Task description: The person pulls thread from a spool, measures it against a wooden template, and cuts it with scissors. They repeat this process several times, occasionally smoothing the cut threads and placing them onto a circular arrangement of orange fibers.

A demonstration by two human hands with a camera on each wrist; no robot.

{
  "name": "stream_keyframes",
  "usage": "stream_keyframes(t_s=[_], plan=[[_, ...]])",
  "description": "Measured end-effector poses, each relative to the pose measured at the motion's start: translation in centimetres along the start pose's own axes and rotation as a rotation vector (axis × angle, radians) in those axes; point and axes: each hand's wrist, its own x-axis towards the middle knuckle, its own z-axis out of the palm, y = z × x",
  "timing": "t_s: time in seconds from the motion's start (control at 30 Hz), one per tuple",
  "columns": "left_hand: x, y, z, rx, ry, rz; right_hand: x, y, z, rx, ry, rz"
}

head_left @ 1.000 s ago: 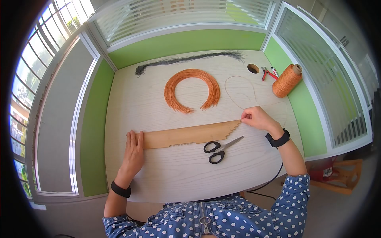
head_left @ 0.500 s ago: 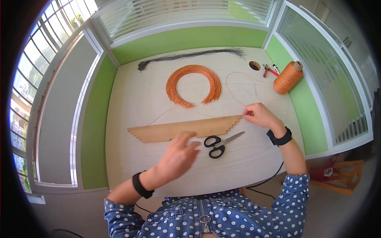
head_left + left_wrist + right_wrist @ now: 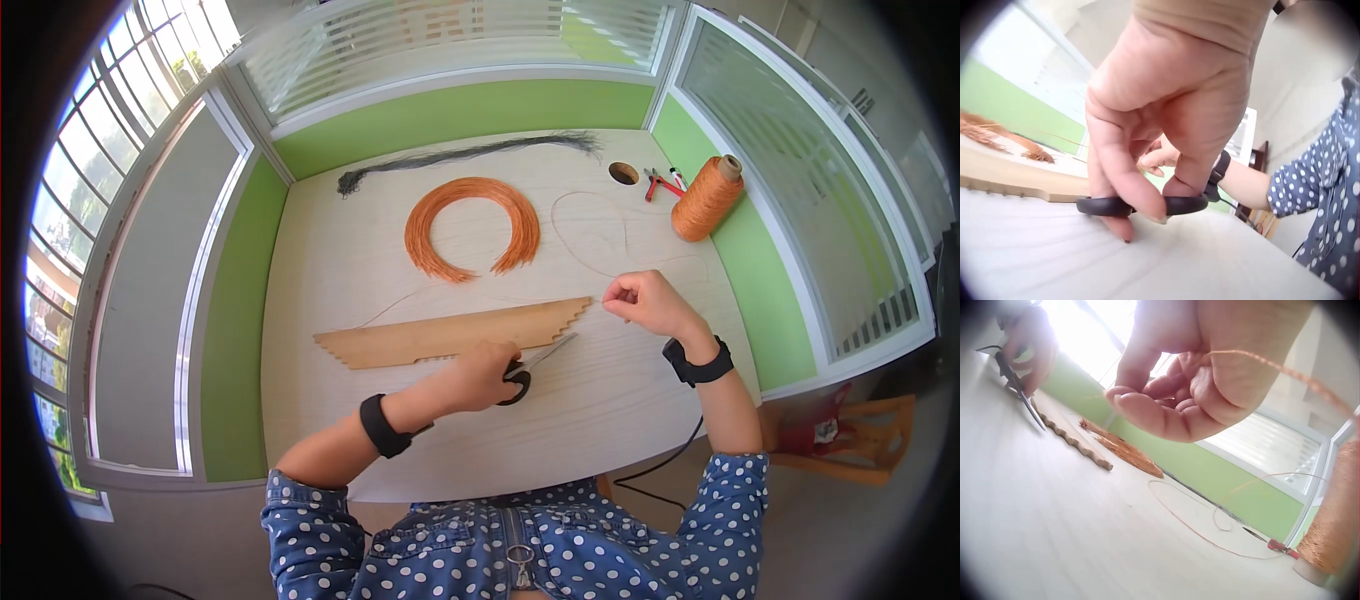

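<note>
Black-handled metal scissors (image 3: 545,356): newly gripped by the left hand (image 3: 470,375), fingers hooked through the handle loops; placed at the near edge of the board. Flat tan board with stepped ends (image 3: 450,334): lies mid-table, its left end released, now unheld by either hand. Thin orange thread (image 3: 1260,357): pinched in the curled fingers of the right hand (image 3: 650,300), just beside the board's right tip; thread and scissors are thus held together.

thread bundle (image 3: 422,225) behind board (image 3: 440,335) | scissors (image 3: 546,354) before board | spool (image 3: 707,200) right of thread bundle
</note>
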Motion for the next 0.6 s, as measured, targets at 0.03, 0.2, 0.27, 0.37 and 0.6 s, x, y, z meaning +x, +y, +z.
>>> stream_keyframes(t_s=[0.03, 0.2, 0.27, 0.37, 0.6], plan=[[-0.4, 0.2, -1.4, -0.168, -0.073, -0.101, 0.0, 0.1, 0.0, 0.025, 0.005, 0.004], [-2.1, -1.7, -1.9, -0.949, -0.17, -0.225, -0.1, -0.6, 0.6, 0.11, 0.04, 0.015], [-2.5, -1.0, -1.8, -0.976, -0.198, -0.214, -0.1, -0.9, 0.9, 0.142, 0.05, 0.026], [-2.6, -0.7, -0.9, -1.046, -0.229, -0.208, 0.1, -1.1, 1.3, 0.147, 0.074, 0.021], [-1.3, 1.1, -0.2, -1.053, -0.25, -0.188, 0.3, -1.9, 1.8, 0.207, 0.071, 0.071]])
